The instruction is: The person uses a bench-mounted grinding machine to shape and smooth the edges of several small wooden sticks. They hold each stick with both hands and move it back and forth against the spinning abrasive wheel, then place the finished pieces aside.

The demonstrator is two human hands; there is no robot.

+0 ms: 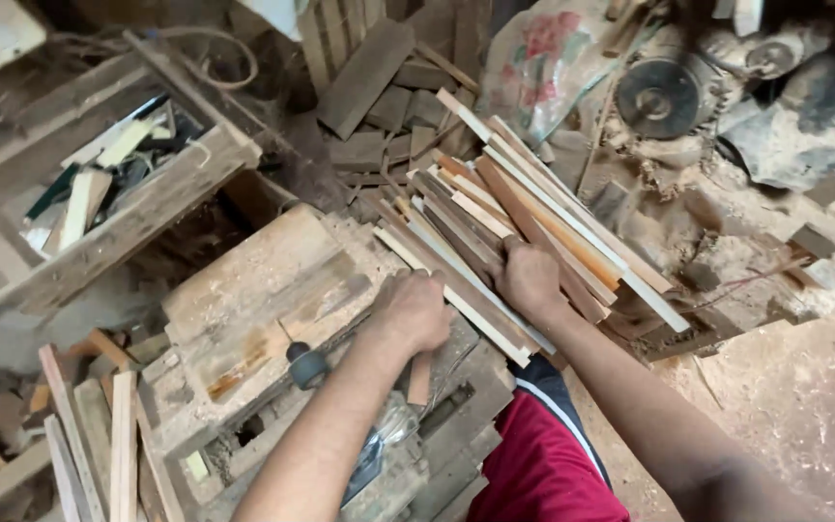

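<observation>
A: Where is the strip bundle (524,242)?

B: It lies slanted across the sawdust-covered bench (263,290), running from upper left to lower right. Its lower ends overhang the far bench edge, toward the floor (804,396).

A: Position of the right hand (531,280)?

B: It rests on the middle of the bundle. The fingers curl down over several strips and close on them. The strips pass under the palm and extend well beyond the hand on both sides.

A: And the left hand (416,307)?

B: It sits just beside the near edge of the bundle, knuckles up, curled into a loose fist. The outermost pale strip touches or runs just past the fingers; I cannot tell whether the fingers grip it. A short strip of wood shows below the fist, but whether the hand holds it cannot be told.

A: Gap between the hands?

B: They are near each other, with a few strips between them.

A: Surroundings?

B: A wooden crate (99,184) holding offcuts stands at upper left. Loose slats (99,445) lean at lower left. A motor pulley (657,97) sits at upper right, well apart from both hands.
</observation>
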